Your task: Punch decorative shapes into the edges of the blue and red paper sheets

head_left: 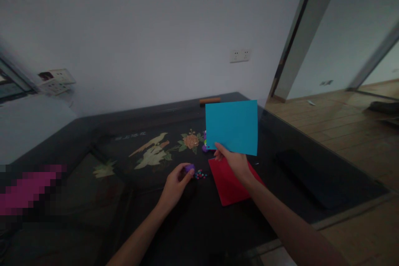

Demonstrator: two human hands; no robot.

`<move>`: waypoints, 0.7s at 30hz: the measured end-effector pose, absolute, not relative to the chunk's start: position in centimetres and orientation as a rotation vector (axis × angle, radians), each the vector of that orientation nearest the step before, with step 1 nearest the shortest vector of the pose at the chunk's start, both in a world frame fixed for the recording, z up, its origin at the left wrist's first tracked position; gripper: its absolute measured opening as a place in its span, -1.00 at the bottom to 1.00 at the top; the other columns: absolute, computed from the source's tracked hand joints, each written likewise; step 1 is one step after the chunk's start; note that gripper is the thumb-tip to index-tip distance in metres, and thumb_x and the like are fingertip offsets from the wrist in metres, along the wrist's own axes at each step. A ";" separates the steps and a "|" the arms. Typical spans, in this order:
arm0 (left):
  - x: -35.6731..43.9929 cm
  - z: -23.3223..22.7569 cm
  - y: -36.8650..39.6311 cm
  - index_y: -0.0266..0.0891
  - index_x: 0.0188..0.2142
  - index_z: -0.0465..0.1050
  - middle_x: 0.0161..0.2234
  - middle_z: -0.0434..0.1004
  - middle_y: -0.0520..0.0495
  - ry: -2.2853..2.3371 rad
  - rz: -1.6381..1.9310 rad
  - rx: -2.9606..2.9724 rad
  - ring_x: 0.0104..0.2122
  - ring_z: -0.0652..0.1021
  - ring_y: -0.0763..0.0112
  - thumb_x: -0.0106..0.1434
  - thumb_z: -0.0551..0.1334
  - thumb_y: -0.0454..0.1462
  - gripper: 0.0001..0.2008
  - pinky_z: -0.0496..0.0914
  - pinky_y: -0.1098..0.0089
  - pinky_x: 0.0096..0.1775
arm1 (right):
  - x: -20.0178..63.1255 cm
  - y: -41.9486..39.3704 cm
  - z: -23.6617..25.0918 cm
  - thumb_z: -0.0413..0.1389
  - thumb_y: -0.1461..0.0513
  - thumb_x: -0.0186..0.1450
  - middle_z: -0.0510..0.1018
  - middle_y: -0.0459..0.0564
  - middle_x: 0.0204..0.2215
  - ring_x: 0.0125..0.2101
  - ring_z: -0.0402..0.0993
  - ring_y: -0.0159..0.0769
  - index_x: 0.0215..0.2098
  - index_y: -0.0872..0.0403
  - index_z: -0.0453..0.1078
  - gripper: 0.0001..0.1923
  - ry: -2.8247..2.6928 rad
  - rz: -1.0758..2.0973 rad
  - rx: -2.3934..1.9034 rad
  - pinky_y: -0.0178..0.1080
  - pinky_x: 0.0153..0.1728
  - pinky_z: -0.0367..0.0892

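Observation:
A small purple object [190, 168], its kind unclear, is between the thumb and fingers of my left hand [175, 181], low over the dark table. Right beside those fingertips lies a little pile of tiny coloured pieces [200, 174], mostly blue and pink. My right hand [236, 163] grips a blue sheet [233, 125] by its lower edge and holds it raised, facing me. Under that hand a flat red sheet [230, 188] rests on the table, partly covered by my wrist. Small purple and green figures [205, 146] peek out behind the blue sheet's left edge, mostly hidden.
The black table [174, 224] carries a flower-and-bird picture [152, 153]. A brown roll [210, 101] lies by its back edge, and a long dark object [311, 178] is on the right. Wall sockets [240, 55] are above. A blurred pink patch shows at far left.

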State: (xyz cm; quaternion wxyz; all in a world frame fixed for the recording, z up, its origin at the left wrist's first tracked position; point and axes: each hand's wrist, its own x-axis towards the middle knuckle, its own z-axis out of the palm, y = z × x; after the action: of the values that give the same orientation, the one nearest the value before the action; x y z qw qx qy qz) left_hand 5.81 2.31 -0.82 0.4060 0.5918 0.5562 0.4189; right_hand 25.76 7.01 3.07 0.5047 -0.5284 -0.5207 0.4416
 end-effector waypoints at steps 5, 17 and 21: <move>5.4 -0.7 2.4 -0.24 -0.06 0.39 -0.37 0.48 -0.02 1.278 1.126 1.241 -0.37 0.50 0.37 0.12 0.25 -0.07 -0.56 0.39 0.39 -0.33 | 26.2 7.6 2.4 0.13 0.03 0.06 0.51 -0.06 -0.68 -0.56 0.46 -0.31 -0.74 0.07 0.36 -0.65 -1.240 1.027 -1.297 -0.25 -0.30 0.34; 3.7 -0.8 2.8 -0.28 -0.14 0.45 -0.31 0.56 -0.06 1.260 1.237 1.079 -0.42 0.55 0.39 -0.03 0.38 -0.16 -0.55 0.46 0.35 -0.28 | 27.8 9.1 1.3 0.21 0.07 -0.01 0.56 0.06 -0.61 -0.60 0.48 -0.19 -0.56 0.12 0.42 -0.74 -1.120 0.894 -1.271 -0.20 -0.50 0.39; 3.6 -0.6 2.7 -0.28 -0.25 0.49 -0.36 0.59 -0.08 1.304 1.226 1.234 -0.39 0.57 0.27 -0.03 0.36 -0.15 -0.64 0.45 0.30 -0.30 | 29.1 9.2 1.2 0.25 0.08 -0.06 0.60 0.11 -0.36 -0.49 0.51 -0.15 -0.32 0.14 0.43 -0.61 -1.086 0.819 -1.240 -0.18 -0.50 0.42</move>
State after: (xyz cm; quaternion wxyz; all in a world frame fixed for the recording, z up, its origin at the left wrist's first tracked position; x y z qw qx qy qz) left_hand 3.59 2.70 -0.65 0.4653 0.5024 0.5309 0.4992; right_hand 29.06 9.24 1.25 0.6054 -0.5363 -0.4697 0.3539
